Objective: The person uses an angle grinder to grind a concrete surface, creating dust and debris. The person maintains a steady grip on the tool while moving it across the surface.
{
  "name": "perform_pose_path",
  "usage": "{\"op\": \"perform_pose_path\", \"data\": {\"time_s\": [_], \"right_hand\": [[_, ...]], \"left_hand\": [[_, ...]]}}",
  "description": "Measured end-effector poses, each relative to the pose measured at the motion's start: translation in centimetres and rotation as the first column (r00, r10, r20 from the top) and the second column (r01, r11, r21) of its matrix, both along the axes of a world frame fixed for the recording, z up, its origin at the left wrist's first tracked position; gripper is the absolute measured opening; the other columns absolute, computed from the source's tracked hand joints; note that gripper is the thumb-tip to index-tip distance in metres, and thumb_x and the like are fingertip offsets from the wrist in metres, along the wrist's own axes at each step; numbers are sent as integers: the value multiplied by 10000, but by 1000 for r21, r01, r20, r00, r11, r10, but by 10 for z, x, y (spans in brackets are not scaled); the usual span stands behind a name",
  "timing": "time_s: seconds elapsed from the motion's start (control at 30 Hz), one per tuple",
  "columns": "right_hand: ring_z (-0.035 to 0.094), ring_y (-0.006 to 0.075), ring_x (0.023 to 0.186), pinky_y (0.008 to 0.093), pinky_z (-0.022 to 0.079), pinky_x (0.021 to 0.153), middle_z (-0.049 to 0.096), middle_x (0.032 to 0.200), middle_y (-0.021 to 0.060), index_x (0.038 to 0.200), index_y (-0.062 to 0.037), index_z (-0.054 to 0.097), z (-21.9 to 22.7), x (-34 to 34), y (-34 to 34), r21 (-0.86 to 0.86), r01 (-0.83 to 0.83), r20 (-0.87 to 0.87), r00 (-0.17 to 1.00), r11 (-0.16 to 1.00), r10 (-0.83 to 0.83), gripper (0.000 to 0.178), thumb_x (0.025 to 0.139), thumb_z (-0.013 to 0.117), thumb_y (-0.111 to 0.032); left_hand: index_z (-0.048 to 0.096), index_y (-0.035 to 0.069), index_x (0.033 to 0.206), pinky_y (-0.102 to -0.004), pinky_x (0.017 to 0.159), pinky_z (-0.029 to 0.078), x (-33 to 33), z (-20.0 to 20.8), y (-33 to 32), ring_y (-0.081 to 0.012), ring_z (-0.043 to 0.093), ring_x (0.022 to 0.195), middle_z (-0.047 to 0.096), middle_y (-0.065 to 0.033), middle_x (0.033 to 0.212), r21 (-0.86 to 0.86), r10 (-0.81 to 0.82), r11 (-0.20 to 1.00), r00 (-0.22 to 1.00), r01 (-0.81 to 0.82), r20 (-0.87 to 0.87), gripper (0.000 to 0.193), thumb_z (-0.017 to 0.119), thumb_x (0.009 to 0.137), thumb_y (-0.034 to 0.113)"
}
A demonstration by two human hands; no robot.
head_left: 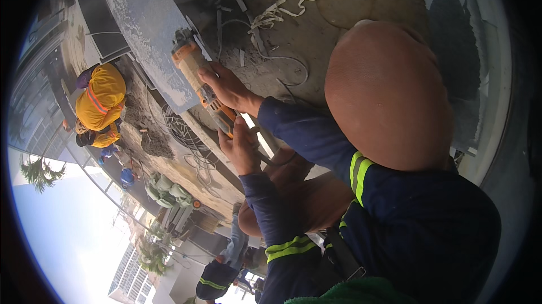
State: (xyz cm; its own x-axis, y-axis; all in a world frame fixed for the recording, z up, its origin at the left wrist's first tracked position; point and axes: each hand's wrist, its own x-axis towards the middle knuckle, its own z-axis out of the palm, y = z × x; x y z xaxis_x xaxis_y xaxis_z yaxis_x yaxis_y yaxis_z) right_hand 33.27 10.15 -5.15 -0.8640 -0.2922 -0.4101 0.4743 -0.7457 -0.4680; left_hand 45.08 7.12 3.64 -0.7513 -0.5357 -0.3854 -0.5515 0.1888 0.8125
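Both my hands are closed around a dusty orange and beige angle grinder [195, 72]. My right hand [232, 90] wraps its body behind the dark head, with the thumb along the casing. My left hand [241, 147] grips the rear end, where a cord comes out. The grinder's head is over the edge of a grey, dust-streaked slab [144, 16]; its disc cannot be made out. A thin pale strip lies alongside that edge. My bare knee [389, 95] rises to the right of my right forearm.
A white strap [288, 7], a grey cord [302, 72] and several thin offcuts lie on the dusty ground. Coiled cable [183, 134] sits beyond the slab. A person in yellow workwear [101, 98] bends at left; another person [219, 276] is at the bottom.
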Motion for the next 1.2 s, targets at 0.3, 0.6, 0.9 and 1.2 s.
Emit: {"op": "perform_pose_path", "data": {"time_s": [0.3,0.6,0.9,1.2], "right_hand": [[674,260,1106,418,517,977,688,1199,168,1412,13,583,-3,6,-4,-67,-1,46,999,998,4,605,1057,558,-477],[685,201,986,384,564,886,682,1120,151,1394,36,551,9,12,-4,-61,-43,99,994,997,49,610,1072,548,-483],[677,226,1046,387,546,909,696,1175,159,1403,11,581,10,20,-6,94,-86,130,989,992,73,656,1090,534,-563],[664,218,1077,380,525,948,695,1191,144,1412,2,590,10,25,0,100,-109,144,985,989,94,681,1091,526,-595]], "left_hand": [[608,11,1241,-310,662,617,11,2,-2,-93,601,671,636,-33,921,3,-40,999,999,40,24,351,760,1003,219],[603,-3,1301,-277,626,585,19,9,-5,-104,626,690,660,-43,951,-37,-38,999,998,40,51,410,753,1006,240],[608,-9,1285,-250,601,555,28,11,-3,-85,611,665,656,-37,927,-41,-16,999,997,20,76,397,756,1004,229],[628,30,1127,-297,641,594,30,8,2,-92,556,571,589,-6,780,-10,4,1000,999,-4,34,274,781,990,210]]}}
